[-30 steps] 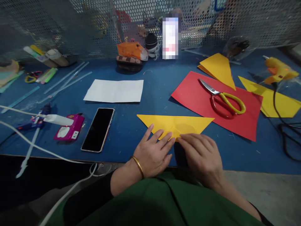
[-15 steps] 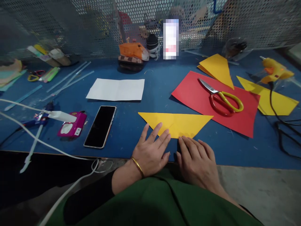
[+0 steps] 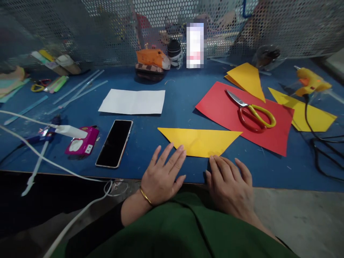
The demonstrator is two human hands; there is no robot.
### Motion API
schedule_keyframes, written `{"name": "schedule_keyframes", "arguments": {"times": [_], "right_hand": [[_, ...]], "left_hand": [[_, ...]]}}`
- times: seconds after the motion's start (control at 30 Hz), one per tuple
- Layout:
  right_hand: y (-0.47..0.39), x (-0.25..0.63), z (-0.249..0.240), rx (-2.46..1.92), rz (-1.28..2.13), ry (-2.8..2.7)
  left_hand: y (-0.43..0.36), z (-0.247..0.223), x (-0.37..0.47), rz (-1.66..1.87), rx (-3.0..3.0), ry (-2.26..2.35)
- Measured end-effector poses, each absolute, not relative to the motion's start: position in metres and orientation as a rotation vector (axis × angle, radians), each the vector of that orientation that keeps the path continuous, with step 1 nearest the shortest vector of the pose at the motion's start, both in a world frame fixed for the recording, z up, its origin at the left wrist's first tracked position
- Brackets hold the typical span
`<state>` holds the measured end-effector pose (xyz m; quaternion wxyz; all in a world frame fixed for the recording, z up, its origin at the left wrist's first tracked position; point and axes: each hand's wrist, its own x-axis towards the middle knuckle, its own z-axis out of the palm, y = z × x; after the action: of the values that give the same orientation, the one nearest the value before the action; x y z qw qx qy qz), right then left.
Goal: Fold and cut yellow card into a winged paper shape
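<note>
A folded sheet of yellow paper (image 3: 201, 140) lies flat on the blue table in front of me, its long edge at the far side. My left hand (image 3: 163, 172) rests palm down at its lower left, fingers stretched out, with fingertips on the paper's slanted edge. At the near edge, toward the right corner, my right hand (image 3: 228, 182) lies with its fingertips on the fold, fingers extended and holding nothing. Beyond the paper on the right is a red sheet (image 3: 212, 104), with scissors (image 3: 255, 111) with red and yellow handles lying on it.
A black-screened phone (image 3: 114, 143), a white folded paper (image 3: 133, 102) and a magenta power socket (image 3: 83, 141) lie to the left. More yellow pieces (image 3: 247, 80) and a yellow glue gun (image 3: 313, 82) are at right. White cables (image 3: 61, 168) cross the table's left edge.
My left hand has slid left along the paper's near edge, and my right hand has moved slightly right. The yellow paper has stayed about where it was.
</note>
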<state>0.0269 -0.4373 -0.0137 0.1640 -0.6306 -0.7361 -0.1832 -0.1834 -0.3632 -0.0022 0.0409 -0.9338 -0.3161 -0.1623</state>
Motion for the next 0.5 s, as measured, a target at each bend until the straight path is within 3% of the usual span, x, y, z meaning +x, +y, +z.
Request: {"name": "schedule_keyframes", "arguments": {"times": [0.23, 0.5], "right_hand": [[-0.437, 0.025, -0.019, -1.802, -0.479, -2.024], [-0.429, 0.012, -0.026, -1.485, -0.396, -2.121]], "left_hand": [[-0.364, -0.009, -0.165, -0.354, -2.984, -0.787], [-0.362, -0.009, -0.162, -0.308, -2.958, -0.676]]}}
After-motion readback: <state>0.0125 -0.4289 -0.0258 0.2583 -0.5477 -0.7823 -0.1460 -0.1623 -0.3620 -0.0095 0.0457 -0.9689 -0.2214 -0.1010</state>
